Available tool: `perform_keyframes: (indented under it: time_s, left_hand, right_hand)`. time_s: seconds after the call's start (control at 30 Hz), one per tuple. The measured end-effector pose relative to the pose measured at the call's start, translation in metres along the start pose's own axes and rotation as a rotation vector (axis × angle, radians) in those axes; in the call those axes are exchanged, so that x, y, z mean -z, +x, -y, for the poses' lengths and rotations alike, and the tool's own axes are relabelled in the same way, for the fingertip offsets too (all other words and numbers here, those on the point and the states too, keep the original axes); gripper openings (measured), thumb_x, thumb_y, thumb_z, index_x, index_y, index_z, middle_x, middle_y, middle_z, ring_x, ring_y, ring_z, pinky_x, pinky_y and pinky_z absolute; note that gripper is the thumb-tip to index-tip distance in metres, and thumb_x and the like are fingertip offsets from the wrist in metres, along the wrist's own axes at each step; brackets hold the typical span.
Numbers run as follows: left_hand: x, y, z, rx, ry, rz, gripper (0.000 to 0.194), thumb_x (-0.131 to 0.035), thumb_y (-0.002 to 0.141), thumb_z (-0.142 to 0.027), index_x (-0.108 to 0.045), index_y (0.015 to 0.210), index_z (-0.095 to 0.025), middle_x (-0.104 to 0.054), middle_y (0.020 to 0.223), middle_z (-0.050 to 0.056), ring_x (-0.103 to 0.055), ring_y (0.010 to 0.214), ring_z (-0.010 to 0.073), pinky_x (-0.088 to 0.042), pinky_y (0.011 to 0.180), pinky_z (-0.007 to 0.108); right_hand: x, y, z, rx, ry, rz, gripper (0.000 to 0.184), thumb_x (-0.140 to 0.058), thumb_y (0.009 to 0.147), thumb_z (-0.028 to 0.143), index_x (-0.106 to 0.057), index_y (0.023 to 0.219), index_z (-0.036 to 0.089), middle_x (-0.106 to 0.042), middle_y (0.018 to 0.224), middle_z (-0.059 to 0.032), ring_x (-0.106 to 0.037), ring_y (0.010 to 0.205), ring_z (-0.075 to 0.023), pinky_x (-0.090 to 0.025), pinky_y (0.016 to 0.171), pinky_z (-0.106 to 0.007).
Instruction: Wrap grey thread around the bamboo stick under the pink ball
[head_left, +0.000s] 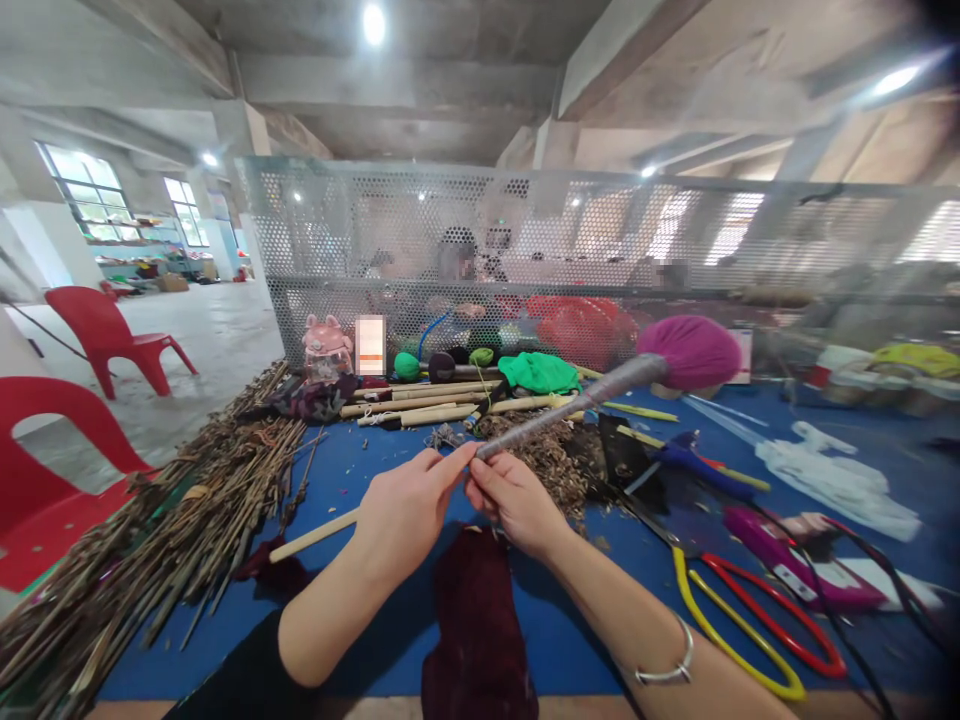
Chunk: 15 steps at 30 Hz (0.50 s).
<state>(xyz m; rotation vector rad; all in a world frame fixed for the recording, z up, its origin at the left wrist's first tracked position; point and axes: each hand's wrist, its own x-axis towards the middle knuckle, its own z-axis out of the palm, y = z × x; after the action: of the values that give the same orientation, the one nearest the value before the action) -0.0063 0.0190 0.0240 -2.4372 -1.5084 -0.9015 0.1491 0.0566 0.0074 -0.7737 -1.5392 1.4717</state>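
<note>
My left hand [405, 505] and my right hand [517, 500] meet at the thin near end of a long stick wrapped in grey [574, 405], both closed on it. The stick slants up to the right and ends in a rounded head covered in gathered purple fabric [694, 353]. My left index finger lies along the stick's end, and my right thumb and fingers pinch it. Just below my hands, a dark maroon cloth [476, 620] spreads towards the table's near edge. A pale wooden stick [315, 535] pokes out from behind my left wrist.
Dried stems [202, 510] cover the left side of the blue table [360, 625]. Wooden sticks [427, 405], green cloth [538, 372] and dry plant scraps [559, 455] lie ahead. Large scissors [750, 610] and a magenta tool [806, 570] lie right. A perforated metal screen [420, 230] stands behind.
</note>
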Motion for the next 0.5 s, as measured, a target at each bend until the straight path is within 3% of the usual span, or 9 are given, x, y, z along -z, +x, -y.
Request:
perform_keyframes:
  time_s: [0.13,0.2,0.33,0.5]
  left_hand:
    - [0.003,0.001,0.012,0.054,0.078,-0.077,0.035,-0.043,0.090,-0.027,-0.055,0.122,-0.034,-0.063,0.082,0.000,-0.060,0.064,0.0111,-0.040,0.052,0.019]
    - [0.005,0.002,0.021,0.098,0.100,-0.137,0.034,-0.044,0.089,-0.030,-0.056,0.121,-0.033,-0.064,0.084,0.001,-0.060,0.066,0.0115,-0.040,0.053,0.019]
    - [0.010,0.006,0.034,0.174,0.120,-0.231,0.035,-0.044,0.089,-0.032,-0.056,0.122,-0.033,-0.066,0.089,0.001,-0.061,0.071,0.0127,-0.039,0.055,0.021]
    - [0.016,0.009,0.047,0.252,0.147,-0.306,0.035,-0.043,0.090,-0.032,-0.057,0.122,-0.030,-0.066,0.090,0.003,-0.061,0.074,0.0143,-0.036,0.056,0.022]
  right_hand:
    - [-0.003,-0.003,0.004,-0.090,0.124,0.041,0.036,-0.060,0.074,0.051,-0.051,0.081,0.017,-0.049,0.053,0.0063,-0.021,0.037,-0.0034,-0.013,0.038,-0.019]
    - [-0.001,-0.009,0.008,-0.107,0.116,0.048,0.033,-0.062,0.074,0.046,-0.052,0.087,0.017,-0.050,0.055,0.0066,-0.022,0.037,-0.0032,-0.013,0.038,-0.018]
    - [0.003,-0.030,0.017,-0.089,-0.051,0.033,0.030,-0.057,0.079,0.044,-0.056,0.086,0.015,-0.049,0.052,0.0052,-0.026,0.039,-0.0041,-0.016,0.039,-0.019]
    - [0.006,-0.069,0.028,0.001,-0.395,-0.043,0.028,-0.050,0.085,0.042,-0.061,0.079,0.017,-0.054,0.054,0.0006,-0.045,0.051,-0.0103,-0.033,0.050,-0.023]
